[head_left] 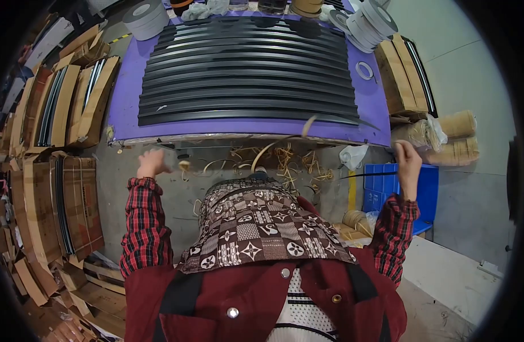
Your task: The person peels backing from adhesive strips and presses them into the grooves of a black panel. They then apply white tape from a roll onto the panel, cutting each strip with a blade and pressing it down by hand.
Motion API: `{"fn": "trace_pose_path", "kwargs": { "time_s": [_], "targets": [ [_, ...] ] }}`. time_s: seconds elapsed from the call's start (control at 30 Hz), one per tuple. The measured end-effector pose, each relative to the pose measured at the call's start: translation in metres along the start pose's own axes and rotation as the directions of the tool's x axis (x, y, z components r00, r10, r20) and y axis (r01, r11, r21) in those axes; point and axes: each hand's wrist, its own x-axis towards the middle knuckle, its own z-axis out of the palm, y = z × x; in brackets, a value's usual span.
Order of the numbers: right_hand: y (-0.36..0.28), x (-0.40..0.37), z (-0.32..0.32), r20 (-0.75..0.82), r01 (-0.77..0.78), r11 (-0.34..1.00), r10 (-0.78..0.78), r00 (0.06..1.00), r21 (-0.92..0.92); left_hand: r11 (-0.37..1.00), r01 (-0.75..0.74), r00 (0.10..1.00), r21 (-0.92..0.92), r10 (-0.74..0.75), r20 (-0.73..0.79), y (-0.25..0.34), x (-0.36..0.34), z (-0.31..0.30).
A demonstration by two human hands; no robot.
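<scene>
My left hand point(152, 163) is raised in front of the table's left part, its fingers apart and slightly blurred. A small beige curl point(184, 165) shows just right of its fingertips, not visibly touching them. My right hand point(408, 162) is pinched closed past the table's front right corner. A thin dark strip point(369, 174) runs leftward from it. Between my hands, a pale narrow backing strip point(279, 138) curves through the air before the table edge. Black ribbed profiles point(245, 77) lie side by side across the purple tabletop point(371, 105).
Rolls of white tape point(371, 25) are stacked at the back right, others point(146, 20) at the back left. A tape ring point(364, 70) lies right of the profiles. Peeled strips point(287, 165) litter the floor. Cardboard boxes point(79, 205) line the left; a blue crate point(381, 185) stands right.
</scene>
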Motion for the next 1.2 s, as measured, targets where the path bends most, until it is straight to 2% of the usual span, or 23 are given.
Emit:
{"fn": "trace_pose_path", "kwargs": {
  "time_s": [0.03,0.07,0.1,0.13,0.2,0.23,0.27,0.33,0.37,0.43,0.5,0.53,0.6,0.63,0.77,0.83,0.9,0.93,1.0,1.07,1.1,1.17,1.2],
  "targets": [
    [-0.030,-0.003,0.018,0.106,0.056,0.998,-0.059,0.993,0.031,0.936,-0.285,0.948,-0.207,0.242,-0.207,0.033,-0.013,-0.023],
    [-0.061,-0.007,0.038,0.215,0.112,0.991,-0.124,0.969,0.071,0.742,-0.615,0.723,-0.267,0.395,-0.567,0.069,-0.021,-0.031],
    [-0.087,-0.012,0.055,0.299,0.246,0.969,-0.246,0.922,0.040,0.493,-0.809,0.543,-0.319,0.419,-0.728,0.114,-0.040,-0.055],
    [-0.110,-0.015,0.070,0.382,0.381,0.924,-0.361,0.851,0.024,0.304,-0.918,0.374,-0.255,0.446,-0.813,0.152,-0.061,-0.077],
    [-0.142,-0.020,0.084,0.388,0.485,0.870,-0.479,0.788,0.088,0.093,-0.990,0.137,-0.106,0.461,-0.877,0.208,-0.080,-0.091],
    [-0.150,-0.019,0.082,0.351,0.528,0.840,-0.535,0.768,0.126,-0.017,-0.895,0.320,-0.446,0.672,-0.667,0.215,-0.087,-0.096],
    [-0.154,-0.015,0.072,0.353,0.509,0.855,-0.510,0.785,0.103,-0.010,-0.896,0.328,-0.443,0.658,-0.678,0.209,-0.085,-0.098],
    [-0.136,-0.006,0.049,0.304,0.427,0.902,-0.424,0.853,0.060,0.202,-0.776,0.450,-0.597,0.842,-0.300,0.189,-0.078,-0.104],
    [-0.121,-0.001,0.038,0.238,0.358,0.933,-0.358,0.903,0.045,0.269,-0.744,0.500,-0.611,0.831,-0.243,0.174,-0.062,-0.093],
    [-0.090,0.002,0.016,0.118,0.241,0.970,-0.244,0.963,0.036,0.372,-0.755,0.593,-0.540,0.738,-0.322,0.146,-0.027,-0.056],
    [-0.060,-0.001,0.000,0.037,0.151,0.987,-0.153,0.987,0.064,0.585,-0.747,0.663,-0.316,0.622,-0.416,0.119,-0.001,-0.024],
    [-0.049,-0.003,-0.004,0.006,0.100,0.991,-0.101,0.995,0.091,0.594,-0.738,0.673,-0.320,0.610,-0.419,0.109,-0.001,-0.021],
    [-0.039,-0.007,-0.008,-0.019,0.093,0.991,-0.092,0.996,0.096,0.453,-0.564,0.797,-0.690,0.517,-0.312,0.093,0.001,-0.019],
    [-0.034,-0.008,-0.010,-0.031,0.071,0.994,-0.069,0.997,0.079,0.414,-0.486,0.825,-0.770,0.508,-0.248,0.087,0.002,-0.018],
    [0.001,0.002,-0.006,-0.024,0.053,0.997,-0.052,0.998,0.054,0.267,-0.358,0.809,-0.895,0.568,-0.154,0.055,-0.006,-0.028],
    [0.008,0.009,-0.006,0.023,0.080,0.996,-0.081,0.996,0.046,0.368,-0.454,0.819,-0.812,0.530,-0.218,0.044,-0.020,-0.043],
    [0.011,0.010,-0.008,-0.092,0.173,0.982,-0.180,0.979,-0.078,0.393,-0.452,0.847,-0.801,0.472,-0.246,0.024,-0.018,-0.045],
    [0.056,0.016,-0.020,-0.132,0.058,0.986,-0.080,0.988,-0.158,0.381,-0.461,0.860,-0.801,0.416,-0.297,0.006,-0.012,-0.036],
    [0.109,0.016,-0.049,-0.143,-0.078,0.899,0.017,0.990,-0.430,0.409,-0.389,0.903,-0.825,0.348,-0.253,-0.025,-0.018,-0.037],
    [0.167,0.005,-0.074,-0.128,-0.157,0.786,0.100,0.987,-0.598,0.152,-0.321,0.879,-0.935,0.416,-0.234,-0.050,-0.025,-0.026],
    [0.168,-0.010,-0.080,-0.140,-0.307,0.719,0.284,0.949,-0.624,0.134,-0.323,0.876,-0.937,0.417,-0.242,-0.052,-0.032,-0.027],
    [0.142,-0.022,-0.068,-0.113,-0.445,0.570,0.523,0.845,-0.691,0.098,-0.345,0.877,-0.933,0.388,-0.283,-0.047,-0.032,-0.021],
    [0.182,-0.017,-0.048,-0.046,-0.376,0.697,0.442,0.896,-0.611,0.065,-0.380,0.862,-0.923,0.387,-0.328,-0.040,-0.030,-0.020]
  ]
}}
